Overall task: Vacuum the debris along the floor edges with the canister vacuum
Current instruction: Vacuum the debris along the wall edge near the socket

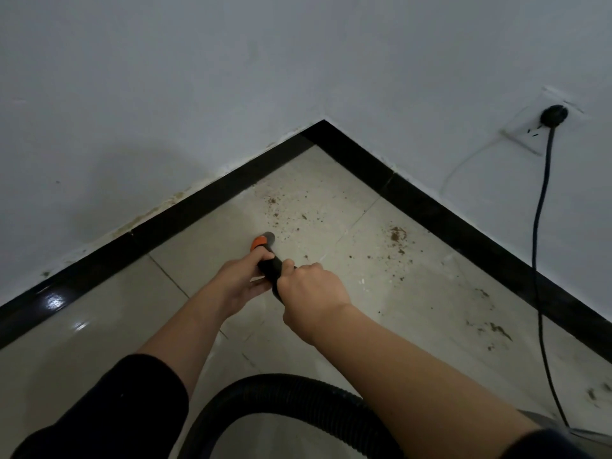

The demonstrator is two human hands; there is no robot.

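Note:
Both hands hold the black vacuum hose handle [270,266], which ends in an orange collar and a grey nozzle tip [265,239] pointing down at the tiled floor. My left hand [240,281] grips the handle near the orange collar. My right hand [311,293] grips it just behind. Brown debris [284,210] is scattered on the tiles in front of the nozzle, toward the room corner. Another patch of debris [397,235] lies to the right, and more crumbs [493,327] lie along the right skirting. The ribbed black hose [265,385] loops back below my arms.
Two white walls meet at a corner with a black skirting board [381,167]. A black power cord [539,246] hangs from a plug in a wall socket [553,115] on the right and runs down to the floor. A thin white wire [470,160] curves beside the socket.

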